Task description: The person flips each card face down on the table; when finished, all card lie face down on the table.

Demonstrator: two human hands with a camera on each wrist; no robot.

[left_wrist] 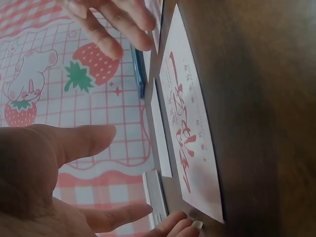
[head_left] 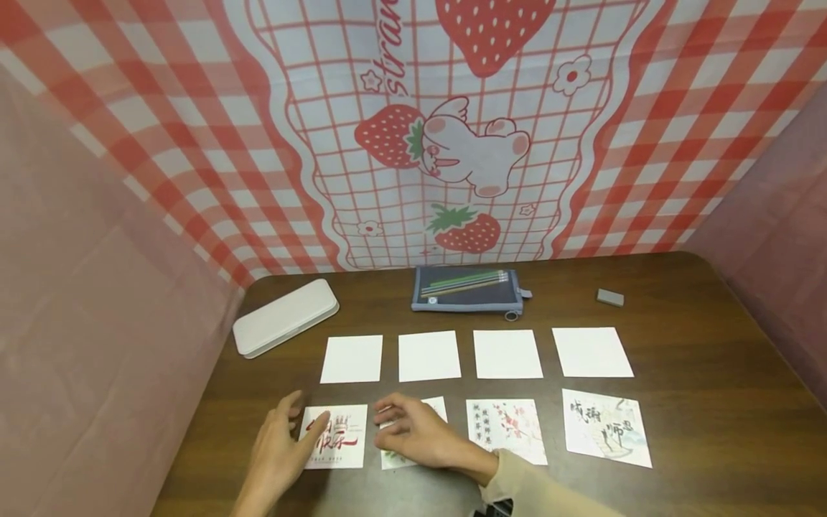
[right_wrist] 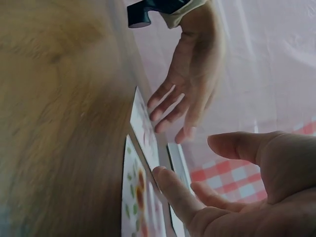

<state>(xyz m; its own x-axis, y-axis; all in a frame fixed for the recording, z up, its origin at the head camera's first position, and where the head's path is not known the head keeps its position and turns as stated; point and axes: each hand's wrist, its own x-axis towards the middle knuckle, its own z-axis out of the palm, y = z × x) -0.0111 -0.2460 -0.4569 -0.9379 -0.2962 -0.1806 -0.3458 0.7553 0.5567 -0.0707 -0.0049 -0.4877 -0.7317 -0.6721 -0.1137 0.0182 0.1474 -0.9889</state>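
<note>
My left hand [head_left: 278,441] hovers at the left side of a white card with red characters [head_left: 336,449], its thumb over the card's left part. In the left wrist view its fingers stand apart from that card [left_wrist: 190,128], with nothing between them. My right hand [head_left: 416,431] hangs over a second printed card [head_left: 395,460], hiding most of it. The right wrist view shows this hand [right_wrist: 242,192] with fingers loosely extended and holding nothing. Further right lie a card with red blossoms [head_left: 510,431] and a card with black characters [head_left: 609,429].
Blank white cards [head_left: 352,359] lie in a row behind the printed ones. Beyond them are a white case [head_left: 284,316], a blue mesh pencil pouch [head_left: 465,294] with pencils, and a small grey block [head_left: 610,297]. A strawberry-patterned cloth [head_left: 413,201] hangs behind the brown table [head_left: 698,402].
</note>
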